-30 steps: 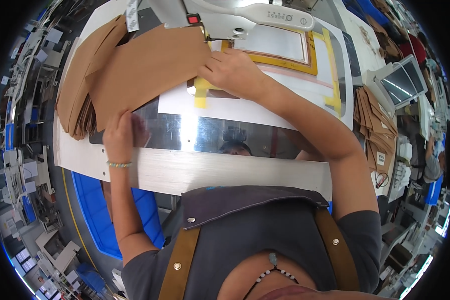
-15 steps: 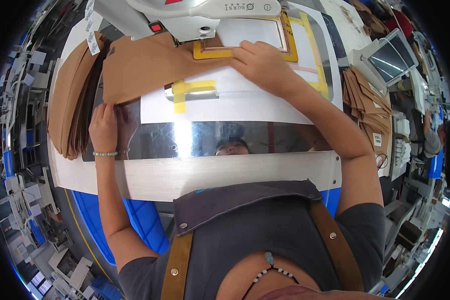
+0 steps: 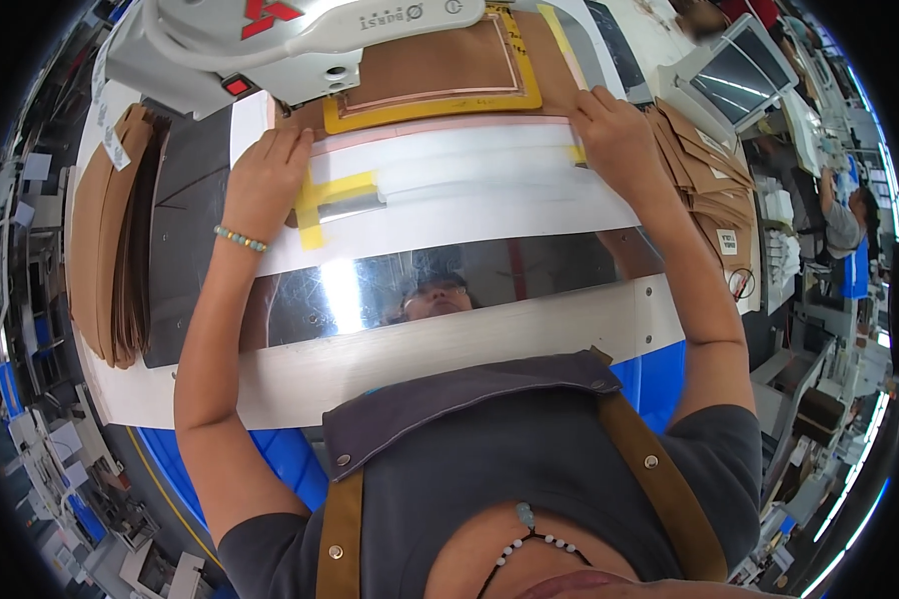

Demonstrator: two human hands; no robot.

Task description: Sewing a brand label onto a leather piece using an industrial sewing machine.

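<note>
A brown fabric piece (image 3: 425, 65) lies spread under a yellow rectangular frame (image 3: 430, 118) at the white sewing machine (image 3: 185, 65). Its near edge runs along a pink strip on the white sheet (image 3: 449, 217). At the left end of that edge, just below the machine head, my left hand (image 3: 270, 180) has its fingers closed on the fabric. My right hand (image 3: 614, 135) grips the right end with bent fingers. Both fingertips partly hide the fabric's corners. Yellow tape (image 3: 313, 215) crosses on the sheet near my left hand.
A thick stack of brown fabric pieces (image 3: 110, 250) stands at the left. More brown pieces (image 3: 704, 190) overlap at the right, beside a tilted screen (image 3: 734, 90). A shiny metal plate (image 3: 469, 290) borders the near side. Blue bins (image 3: 659, 384) sit below the table; another person (image 3: 849, 220) is far right.
The fabric, earlier stretched slanting left of the frame, now lies beneath it. My left hand has moved up and right to the machine; my right hand has shifted right along the edge.
</note>
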